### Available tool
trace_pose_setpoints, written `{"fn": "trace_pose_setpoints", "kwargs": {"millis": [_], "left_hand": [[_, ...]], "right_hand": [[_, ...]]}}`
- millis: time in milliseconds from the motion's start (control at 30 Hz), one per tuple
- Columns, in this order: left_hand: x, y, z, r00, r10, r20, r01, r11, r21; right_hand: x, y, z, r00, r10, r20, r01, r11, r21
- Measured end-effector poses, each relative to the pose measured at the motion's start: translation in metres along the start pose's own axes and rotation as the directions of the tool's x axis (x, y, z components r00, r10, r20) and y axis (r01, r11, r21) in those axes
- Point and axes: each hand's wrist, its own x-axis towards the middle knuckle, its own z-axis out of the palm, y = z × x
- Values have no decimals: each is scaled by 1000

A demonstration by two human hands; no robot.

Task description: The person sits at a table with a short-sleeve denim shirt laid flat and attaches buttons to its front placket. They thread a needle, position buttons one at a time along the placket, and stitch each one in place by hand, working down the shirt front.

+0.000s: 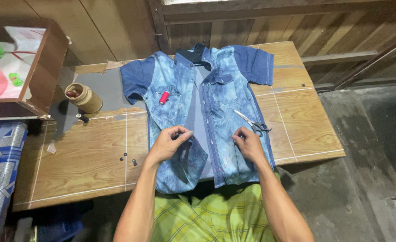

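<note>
Denim fills the middle of the head view: a small short-sleeved shirt [216,112] lies open-fronted on a wooden table [86,157], collar at the far edge and hem hanging over the near edge toward the person's lap. Its body is washed light blue, its sleeves a darker blue.

The left hand [169,145] sits on the near left front panel of the shirt, fingers curled and pinched together on the fabric edge, which is lifted and folded back a little there. The right hand [248,144] rests on the near right front panel, fingers bent with the tips pressed together against the cloth; whether they grip a fold or only press on it cannot be told.

A red thread spool [164,97] lies on the left chest pocket of the shirt, farther off than the left hand. A pair of scissors [252,123] with dark handles lies on the right side of the shirt, just beyond the right hand, blades pointing far and left.

On the table to the left, well apart from the shirt, stands a round tan container [85,97] with a small dark bobbin [82,118] near it. A few small dark buttons [128,158] lie on the bare wood just left of the left forearm. At far left sits a brown open box [45,67].
</note>
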Motion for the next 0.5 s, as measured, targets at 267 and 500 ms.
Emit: {"fn": "trace_pose_setpoints", "kwargs": {"millis": [267, 500], "left_hand": [[3, 6, 0, 1000, 23, 13, -23, 1000, 16], [-4, 18, -4, 995, 85, -46, -68, 952, 300]], "right_hand": [[8, -3, -39, 999, 21, 41, -46, 547, 836], [12, -46, -147, 957, -25, -289, 290, 68, 955]]}}
